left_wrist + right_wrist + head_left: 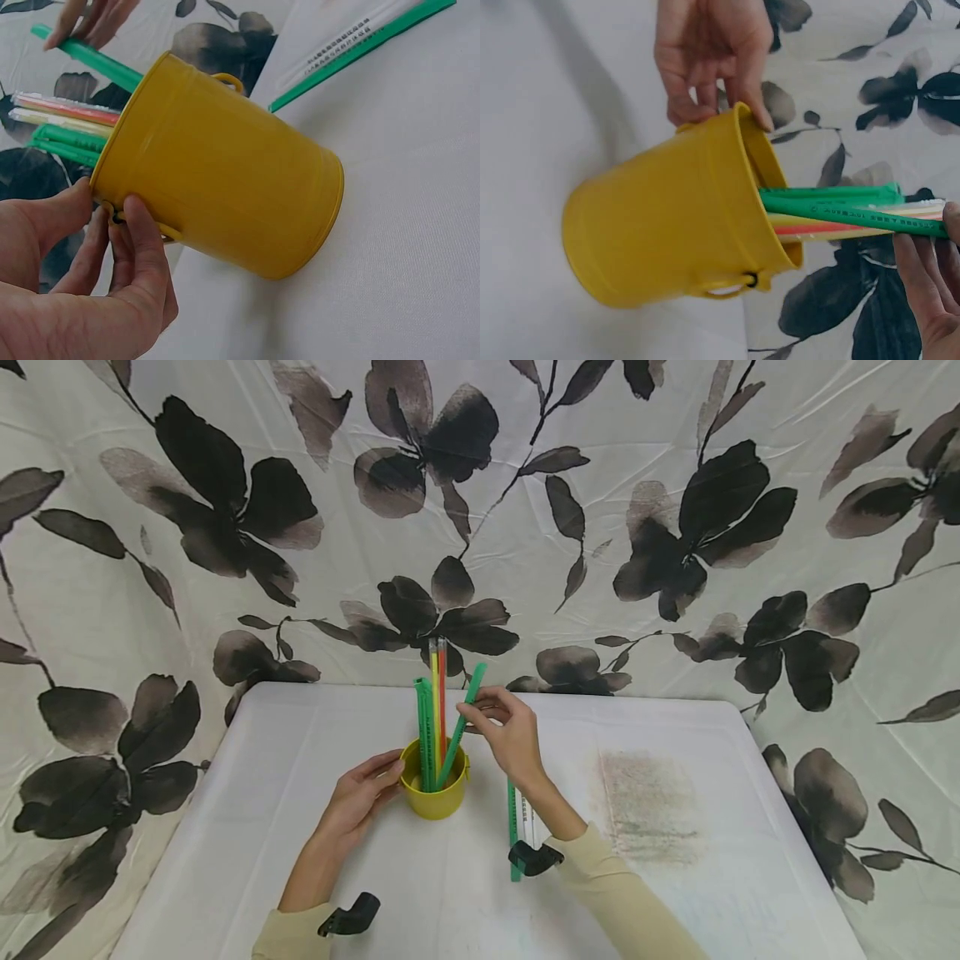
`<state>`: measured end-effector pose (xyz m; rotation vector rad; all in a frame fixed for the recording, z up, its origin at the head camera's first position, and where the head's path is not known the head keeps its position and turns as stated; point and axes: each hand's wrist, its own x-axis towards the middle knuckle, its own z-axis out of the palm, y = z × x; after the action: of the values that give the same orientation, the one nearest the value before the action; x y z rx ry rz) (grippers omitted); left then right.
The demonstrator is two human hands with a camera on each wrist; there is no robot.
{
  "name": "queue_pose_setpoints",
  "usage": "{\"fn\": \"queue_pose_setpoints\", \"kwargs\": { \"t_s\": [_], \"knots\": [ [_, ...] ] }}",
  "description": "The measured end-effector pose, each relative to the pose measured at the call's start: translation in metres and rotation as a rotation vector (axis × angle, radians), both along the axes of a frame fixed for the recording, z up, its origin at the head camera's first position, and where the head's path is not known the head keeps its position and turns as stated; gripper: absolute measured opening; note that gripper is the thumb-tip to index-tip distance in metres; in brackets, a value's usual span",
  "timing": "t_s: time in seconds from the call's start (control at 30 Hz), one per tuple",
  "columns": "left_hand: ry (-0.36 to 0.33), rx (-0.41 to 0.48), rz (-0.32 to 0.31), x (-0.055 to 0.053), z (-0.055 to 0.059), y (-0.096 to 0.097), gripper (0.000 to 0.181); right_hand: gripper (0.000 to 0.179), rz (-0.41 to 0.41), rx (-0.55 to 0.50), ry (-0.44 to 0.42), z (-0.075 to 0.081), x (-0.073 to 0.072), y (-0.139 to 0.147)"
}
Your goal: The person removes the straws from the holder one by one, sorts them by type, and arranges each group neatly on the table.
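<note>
A small yellow pail stands on the white table. My left hand holds it at the left, thumb at the rim and fingers by the side ear, as the left wrist view shows. Inside lean several slim green straws in printed wrappers, plus a yellow one and a red one in clear wrap. My right hand pinches the upper end of another green wrapped straw. Its lower end is inside the pail, and it tilts right. The pail's bottom inside is mostly hidden.
Right of the pail, a green straw and a white printed wrapper lie on the table, partly under my right forearm. Farther right is a brownish smudge on the cloth. A floral curtain hangs behind the table.
</note>
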<state>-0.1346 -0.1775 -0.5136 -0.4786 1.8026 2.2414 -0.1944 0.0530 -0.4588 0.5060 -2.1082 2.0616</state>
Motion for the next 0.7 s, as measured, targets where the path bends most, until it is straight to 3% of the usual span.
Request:
{"fn": "queue_pose_setpoints", "kwargs": {
  "t_s": [0.47,0.7],
  "knots": [
    [-0.002,-0.023,-0.008,0.001,0.001,0.000,0.050,0.024,0.004,-0.187,-0.041,0.023,-0.014,0.039],
    [-0.004,-0.025,-0.008,0.002,0.001,0.000,0.052,0.026,-0.038,-0.201,-0.049,0.033,-0.018,0.060]
  ]
}}
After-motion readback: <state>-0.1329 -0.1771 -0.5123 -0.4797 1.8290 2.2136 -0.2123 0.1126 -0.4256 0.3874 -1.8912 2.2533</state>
